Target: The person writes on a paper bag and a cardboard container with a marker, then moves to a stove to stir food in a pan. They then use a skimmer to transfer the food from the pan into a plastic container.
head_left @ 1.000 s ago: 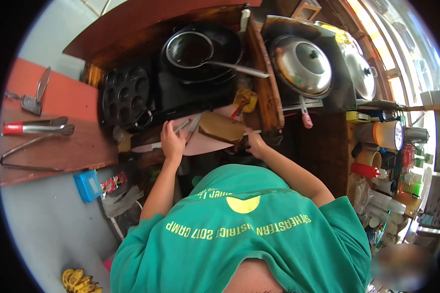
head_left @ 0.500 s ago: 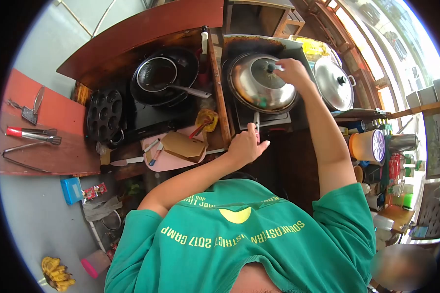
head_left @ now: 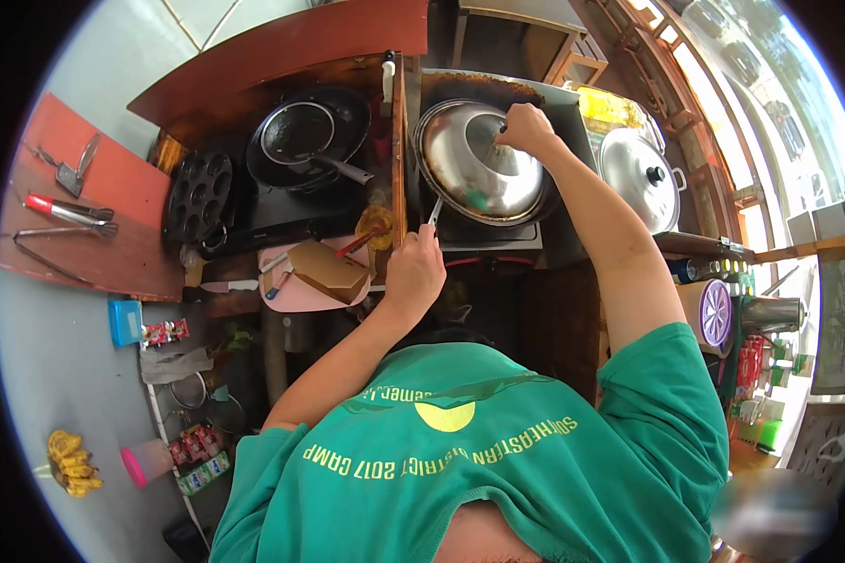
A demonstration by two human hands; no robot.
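Observation:
A wide pan (head_left: 526,221) sits on the stove at the centre right, covered by a domed steel lid (head_left: 451,159) with a glass window. My left hand (head_left: 415,277) is closed around the pan's handle (head_left: 436,212), which points toward me and slightly left. At the top of the lid, my right hand (head_left: 528,129) grips the dark lid knob (head_left: 503,129), partly hidden by the fingers. The lid rests on the pan, so its contents are mostly hidden.
Left of a wooden divider (head_left: 400,169), a small frying pan (head_left: 298,131) sits inside a black wok (head_left: 352,117). A muffin-type pan (head_left: 197,202), knife (head_left: 230,285) and pink board (head_left: 300,298) are nearby. A lidded pot (head_left: 637,174) stands at right.
The pan's handle has swung left, and my left hand has moved left with it, its fingers now closed more tightly. My right hand stays on the lid knob. The view has shifted slightly.

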